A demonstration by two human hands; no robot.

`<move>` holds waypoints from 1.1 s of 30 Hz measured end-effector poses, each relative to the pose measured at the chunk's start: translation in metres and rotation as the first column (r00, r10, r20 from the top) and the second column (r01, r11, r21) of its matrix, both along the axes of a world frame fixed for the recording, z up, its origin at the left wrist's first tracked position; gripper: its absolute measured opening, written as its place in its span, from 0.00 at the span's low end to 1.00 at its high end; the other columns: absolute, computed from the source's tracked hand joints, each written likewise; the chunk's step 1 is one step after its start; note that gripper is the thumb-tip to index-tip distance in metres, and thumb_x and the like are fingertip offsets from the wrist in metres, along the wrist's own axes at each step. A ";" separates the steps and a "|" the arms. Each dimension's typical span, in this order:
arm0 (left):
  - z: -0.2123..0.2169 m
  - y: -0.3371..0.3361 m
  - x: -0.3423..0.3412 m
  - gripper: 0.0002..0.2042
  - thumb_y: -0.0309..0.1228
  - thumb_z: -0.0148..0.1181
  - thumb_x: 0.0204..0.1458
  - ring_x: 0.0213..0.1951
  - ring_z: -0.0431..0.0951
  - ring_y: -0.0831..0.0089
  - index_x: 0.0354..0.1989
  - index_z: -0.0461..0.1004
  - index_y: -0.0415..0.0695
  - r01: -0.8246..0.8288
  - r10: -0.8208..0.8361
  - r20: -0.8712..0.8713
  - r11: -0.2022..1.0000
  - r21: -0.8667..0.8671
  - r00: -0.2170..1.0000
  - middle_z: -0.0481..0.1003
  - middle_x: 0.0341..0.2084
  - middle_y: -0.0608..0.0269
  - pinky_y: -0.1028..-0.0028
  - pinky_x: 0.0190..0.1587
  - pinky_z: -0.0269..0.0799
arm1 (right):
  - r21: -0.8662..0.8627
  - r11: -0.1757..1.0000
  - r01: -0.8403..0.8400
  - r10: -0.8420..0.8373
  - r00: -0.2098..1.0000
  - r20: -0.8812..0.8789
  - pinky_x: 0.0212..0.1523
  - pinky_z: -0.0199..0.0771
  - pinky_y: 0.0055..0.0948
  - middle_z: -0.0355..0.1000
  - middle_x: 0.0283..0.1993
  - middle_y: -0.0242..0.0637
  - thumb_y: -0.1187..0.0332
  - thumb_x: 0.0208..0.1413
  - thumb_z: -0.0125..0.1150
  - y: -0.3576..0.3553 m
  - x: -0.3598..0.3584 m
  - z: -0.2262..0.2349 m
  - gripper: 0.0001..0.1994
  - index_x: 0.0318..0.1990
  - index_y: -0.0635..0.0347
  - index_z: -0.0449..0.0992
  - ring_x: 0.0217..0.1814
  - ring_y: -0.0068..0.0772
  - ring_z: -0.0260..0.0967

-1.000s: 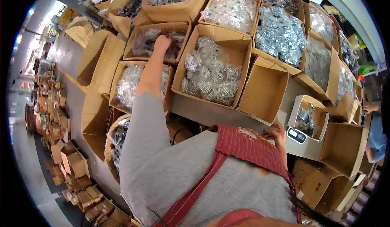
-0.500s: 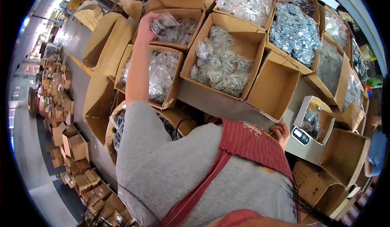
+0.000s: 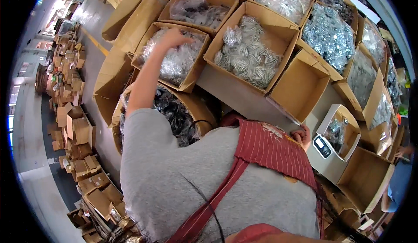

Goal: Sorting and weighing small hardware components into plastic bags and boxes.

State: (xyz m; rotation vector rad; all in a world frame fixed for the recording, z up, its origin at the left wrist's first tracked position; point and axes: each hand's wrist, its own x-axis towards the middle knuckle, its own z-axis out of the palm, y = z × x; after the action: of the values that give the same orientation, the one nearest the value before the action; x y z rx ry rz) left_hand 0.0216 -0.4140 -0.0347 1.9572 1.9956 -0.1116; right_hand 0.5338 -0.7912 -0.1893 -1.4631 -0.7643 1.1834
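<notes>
My left hand (image 3: 175,38) is over a cardboard box (image 3: 195,88) of clear plastic bags (image 3: 174,62) with small shiny parts. Its fingers stretch to the right just above the bags, and no bag shows in them. Behind it, another box (image 3: 227,0) holds clear bags of greyish parts (image 3: 198,12). My right hand (image 3: 301,137) is at the table edge beside my red striped apron (image 3: 274,145), near the front corner of a shallow cardboard box (image 3: 300,86). Its fingers are curled in; whatever they may hold is hidden.
A large box (image 3: 281,32) of bagged screw-like metal parts (image 3: 250,56) stands mid-table. A white device with a screen (image 3: 322,146) lies by a white box (image 3: 342,132) at right. A round-sided carton (image 3: 185,101) of dark bagged parts stands below my left arm. Another person's sleeve (image 3: 398,182) shows far right.
My left hand has left the bag it was touching in the farther box and moved nearer, over the closer box. My right hand stays by the table edge. The view has shifted slightly.
</notes>
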 end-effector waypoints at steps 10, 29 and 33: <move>0.032 -0.016 -0.047 0.11 0.34 0.59 0.44 0.32 0.79 0.66 0.32 0.80 0.41 -0.209 0.102 0.394 0.949 0.238 0.913 0.79 0.27 0.57 0.70 0.37 0.71 | -0.105 0.990 -0.095 0.081 0.988 -0.129 0.32 0.67 0.19 0.73 0.36 0.37 0.79 0.56 0.52 -0.001 0.004 0.029 0.14 0.50 0.67 0.69 0.31 0.21 0.68; 0.039 -0.086 0.380 0.07 0.33 0.56 0.53 0.23 0.72 0.78 0.33 0.73 0.42 0.788 0.445 0.880 0.478 -0.389 0.164 0.72 0.21 0.70 0.74 0.29 0.71 | -0.007 0.991 -0.134 0.132 0.980 -0.151 0.36 0.75 0.26 0.75 0.39 0.40 0.75 0.58 0.54 -0.008 0.021 0.004 0.11 0.48 0.67 0.72 0.36 0.27 0.74; 0.009 -0.136 0.493 0.07 0.32 0.59 0.53 0.22 0.74 0.77 0.33 0.73 0.41 0.806 0.508 0.784 0.258 -0.533 0.356 0.72 0.18 0.71 0.72 0.25 0.74 | 0.071 0.989 -0.126 0.141 0.953 -0.268 0.38 0.76 0.29 0.73 0.42 0.45 0.76 0.59 0.52 -0.015 0.027 -0.003 0.13 0.51 0.67 0.69 0.37 0.31 0.75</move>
State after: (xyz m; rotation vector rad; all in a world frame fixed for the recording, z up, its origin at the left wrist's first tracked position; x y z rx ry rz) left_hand 0.5143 -0.5501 -0.0256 0.8392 0.3990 -0.1712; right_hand 0.5609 -0.8060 -0.1921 -1.1870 -0.7066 1.4223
